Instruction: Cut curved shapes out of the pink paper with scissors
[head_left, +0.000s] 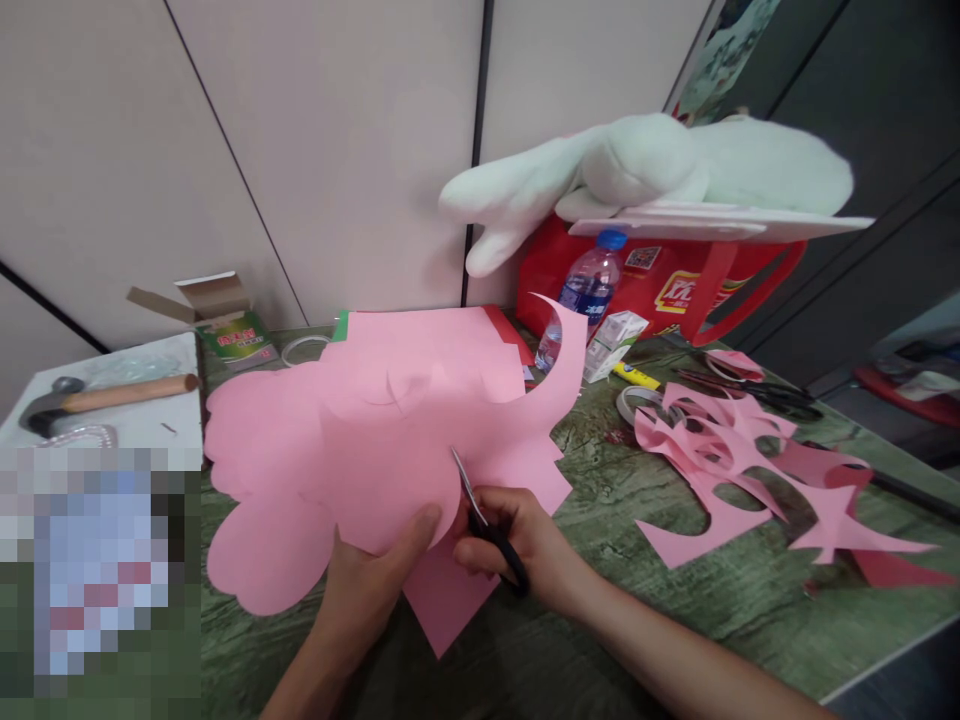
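A large sheet of pink paper (382, 470) with a scalloped left edge is held up over the table. My left hand (375, 580) pinches its lower edge, thumb on top and the other fingers hidden beneath. My right hand (517, 540) is closed round the black handles of a pair of scissors (474, 500). Their blades lie at the paper, pointing up and away from me. A curved pink strip (574, 350) curls upward on the right of the cut. Below the sheet, a pointed pink corner (442, 620) hangs toward me.
Pink paper scraps (727, 450) are heaped at the right, near a tape roll (630, 405) and a yellow glue stick (636, 376). A water bottle (589, 285) stands before a red bag (544, 265). A hammer (127, 395) lies on a white box (169, 360) at left.
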